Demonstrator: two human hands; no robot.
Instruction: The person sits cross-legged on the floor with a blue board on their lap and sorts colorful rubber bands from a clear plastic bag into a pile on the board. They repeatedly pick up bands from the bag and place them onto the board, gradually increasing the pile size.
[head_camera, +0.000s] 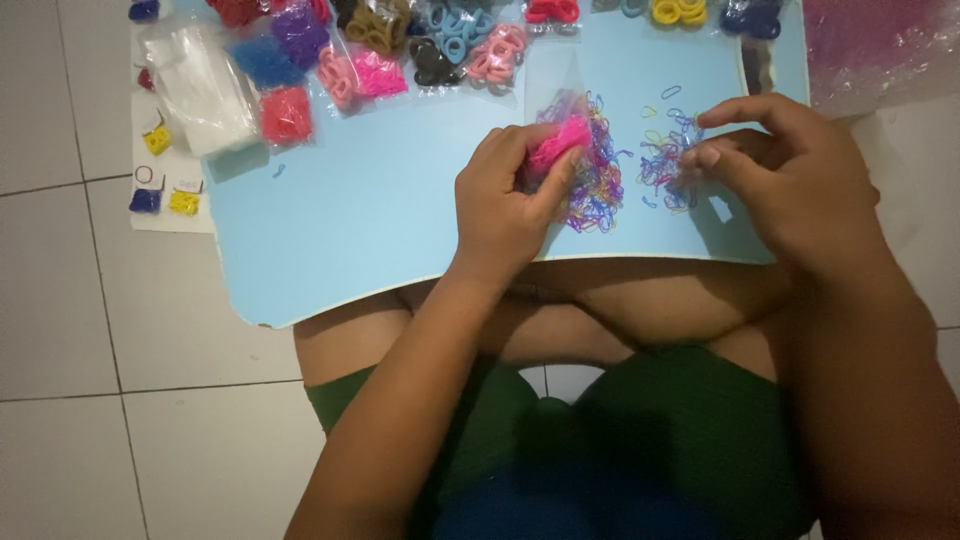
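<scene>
1. Gripping a bunch of bright pink elastic bands (556, 146), the left hand (505, 205) is curled shut around them, thumb pressed against the bunch, just over the near edge of a loose multicoloured pile of small bands (598, 175).
2. Beside it, the right hand (790, 175) pinches thumb to fingers at a thinner scatter of bands (668, 160), index finger raised.
3. Both piles lie on a light blue surface (380, 220) across the person's lap.
4. Sorting by colour looks to be the step in hand; the pinch calls for teasing one thin band free of the tangle.
5. Farther off, bagged bands (420, 40) line the far edge.
</scene>
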